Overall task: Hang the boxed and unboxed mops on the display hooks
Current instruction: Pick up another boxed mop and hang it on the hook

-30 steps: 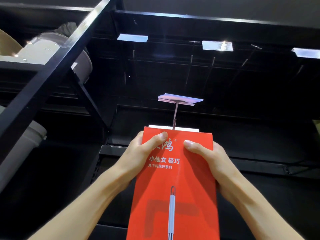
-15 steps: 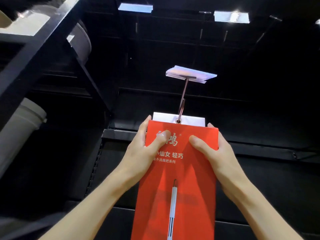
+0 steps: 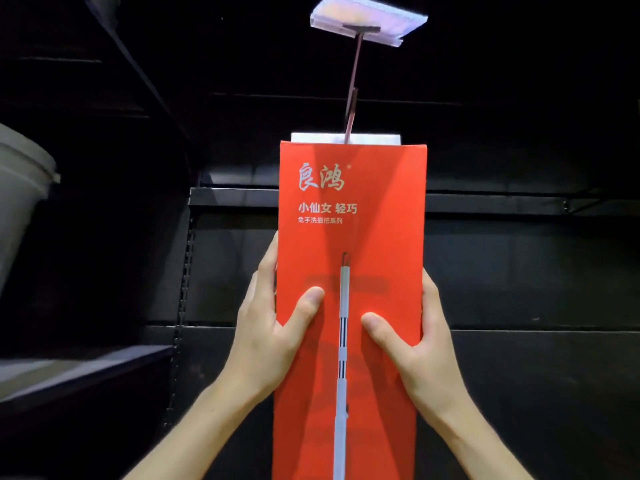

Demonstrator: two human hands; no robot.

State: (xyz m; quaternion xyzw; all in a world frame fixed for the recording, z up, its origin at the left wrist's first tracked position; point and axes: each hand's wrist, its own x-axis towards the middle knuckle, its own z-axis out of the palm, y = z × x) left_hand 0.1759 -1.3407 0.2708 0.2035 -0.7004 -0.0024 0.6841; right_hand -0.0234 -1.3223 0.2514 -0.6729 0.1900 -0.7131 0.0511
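Boxed mop first: the tall red cardboard mop box (image 3: 351, 237) with pale Chinese lettering and a printed picture of a grey mop handle stands upright in front of me, its white hang tab (image 3: 346, 138) sticking up behind the top edge. A thin metal display hook (image 3: 354, 88) comes down to that tab, and a clear plastic label holder (image 3: 367, 24) sits at the hook's outer end overhead. I cannot tell whether the hook passes through the tab. The box is closed, so its contents are hidden. My left hand (image 3: 273, 327) grips the box's left edge, thumb on the red front, fingers curled behind. My right hand (image 3: 415, 344) grips the right edge the same way. Behind is a black metal shelving rack (image 3: 502, 202). At far left, a pale grey plastic bucket (image 3: 20, 188) sits on a neighbouring shelf, blurred.
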